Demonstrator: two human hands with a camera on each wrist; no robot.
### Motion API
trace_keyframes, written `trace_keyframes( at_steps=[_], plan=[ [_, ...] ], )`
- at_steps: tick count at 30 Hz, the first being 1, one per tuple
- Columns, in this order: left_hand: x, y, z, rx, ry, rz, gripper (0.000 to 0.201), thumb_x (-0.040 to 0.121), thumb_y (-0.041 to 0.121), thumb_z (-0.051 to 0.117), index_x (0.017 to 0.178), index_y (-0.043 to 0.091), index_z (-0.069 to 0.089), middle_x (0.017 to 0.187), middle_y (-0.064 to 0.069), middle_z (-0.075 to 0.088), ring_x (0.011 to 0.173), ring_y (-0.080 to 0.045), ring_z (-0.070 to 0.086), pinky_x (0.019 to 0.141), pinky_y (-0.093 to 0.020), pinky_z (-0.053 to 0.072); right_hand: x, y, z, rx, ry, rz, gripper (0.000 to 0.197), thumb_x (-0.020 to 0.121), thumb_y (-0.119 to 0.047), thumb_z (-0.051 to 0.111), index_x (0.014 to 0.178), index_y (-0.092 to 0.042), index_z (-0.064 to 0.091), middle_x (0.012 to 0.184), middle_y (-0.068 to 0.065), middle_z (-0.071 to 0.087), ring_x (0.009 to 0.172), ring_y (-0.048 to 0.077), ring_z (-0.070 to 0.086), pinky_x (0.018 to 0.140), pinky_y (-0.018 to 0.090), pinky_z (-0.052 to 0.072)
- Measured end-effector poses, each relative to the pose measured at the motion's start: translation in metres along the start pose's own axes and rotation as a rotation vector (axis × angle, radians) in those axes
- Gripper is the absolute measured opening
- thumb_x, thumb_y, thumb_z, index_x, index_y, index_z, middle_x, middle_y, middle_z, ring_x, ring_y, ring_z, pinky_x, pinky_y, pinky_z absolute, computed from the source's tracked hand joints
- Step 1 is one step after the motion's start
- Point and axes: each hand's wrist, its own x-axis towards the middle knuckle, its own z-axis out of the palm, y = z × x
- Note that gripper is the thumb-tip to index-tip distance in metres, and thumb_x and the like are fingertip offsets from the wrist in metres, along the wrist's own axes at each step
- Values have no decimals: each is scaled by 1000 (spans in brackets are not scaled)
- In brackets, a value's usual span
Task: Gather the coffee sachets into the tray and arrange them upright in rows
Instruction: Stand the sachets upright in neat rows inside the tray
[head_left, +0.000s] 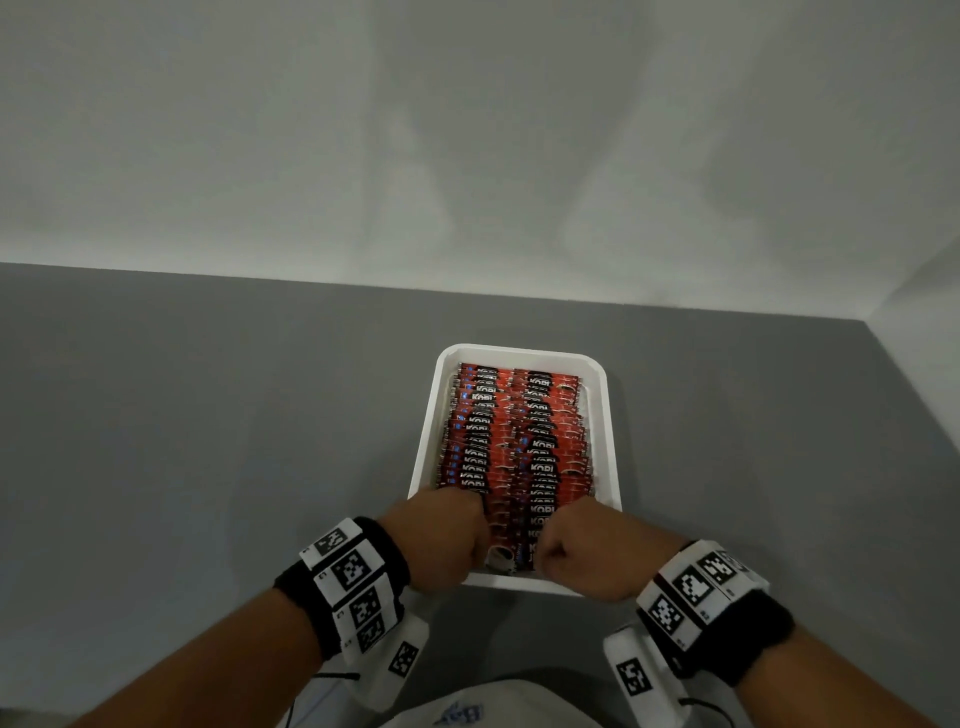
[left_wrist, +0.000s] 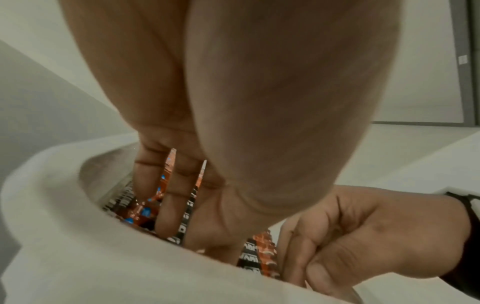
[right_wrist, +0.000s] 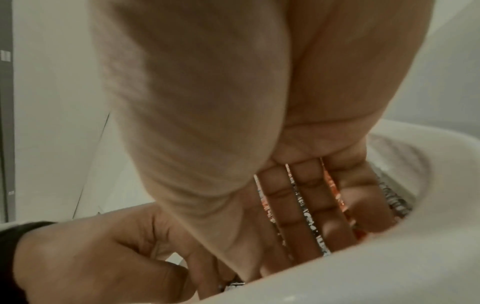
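A white tray on the grey table holds two long rows of red and black coffee sachets standing on edge. Both hands are at the tray's near end. My left hand reaches down into the left row. In the left wrist view its fingers lie straight and close together against the sachets, inside the tray rim. My right hand does the same at the right row, its fingers straight down against the sachet edges. The fingertips are hidden in the tray.
The grey table runs out to the left and right of the tray. A white wall stands close behind it, and a side wall closes in at the right. My torso shows at the bottom edge.
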Motion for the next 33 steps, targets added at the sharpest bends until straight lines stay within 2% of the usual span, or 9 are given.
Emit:
trace_keyframes(
  at_steps=[5,12,16,19,22,24,26,29,33],
  plan=[
    [0,-1,7,83,-152,-6,34,91,17,49,113,21,75,115,-1,68,103,-24,64,96,-40,51,3,2,8,-21,-80,59,52,104,-45,44,59,-21,51,63,-3,52,58,9,49,69,33,48],
    [-2,1,10,-37,-140,29,34,101,13,41,112,4,71,115,-9,69,102,-24,60,84,-20,41,4,0,11,-27,-76,92,56,100,-59,40,58,-23,50,62,-2,52,57,12,50,70,38,52],
    [0,-4,12,-82,-135,68,33,101,11,42,105,-2,72,108,-13,71,96,-26,61,79,-18,35,3,1,10,20,-65,90,52,99,-57,46,60,-23,53,64,-2,55,60,13,53,67,36,52],
    [7,-3,1,-83,80,27,30,92,20,45,101,6,71,104,-7,68,94,-23,62,85,-30,50,8,6,1,102,150,60,35,98,-42,55,75,-19,67,76,-5,63,69,10,60,69,32,53],
    [17,-3,-6,83,221,-74,51,89,35,41,135,19,56,141,-1,51,133,-24,45,115,-43,35,20,19,-6,-35,352,52,21,95,-36,56,105,-22,67,107,-7,60,100,13,59,90,38,53],
    [23,-2,-7,165,151,-144,62,97,41,42,155,21,31,163,-2,25,152,-26,18,124,-46,13,27,22,-7,-117,300,82,36,93,-45,53,120,-22,60,120,-8,55,112,15,54,99,41,50],
    [26,-1,-8,205,76,-187,69,101,44,42,160,19,18,168,-5,10,155,-28,5,124,-49,2,31,23,-5,-201,196,119,55,93,-55,44,135,-20,50,134,-4,50,125,19,49,107,44,43],
    [27,-4,-2,267,47,-200,69,101,44,41,160,18,18,167,-5,14,154,-28,10,123,-50,-1,35,24,1,-290,67,178,78,96,-64,33,156,-15,25,162,2,26,149,24,26,121,48,27],
    [30,-7,2,231,97,-215,72,99,44,43,160,20,14,167,-6,12,154,-28,10,124,-50,0,32,17,2,-309,20,241,86,99,-66,30,162,-14,2,170,4,-4,157,24,-2,127,46,8]
  ],
)
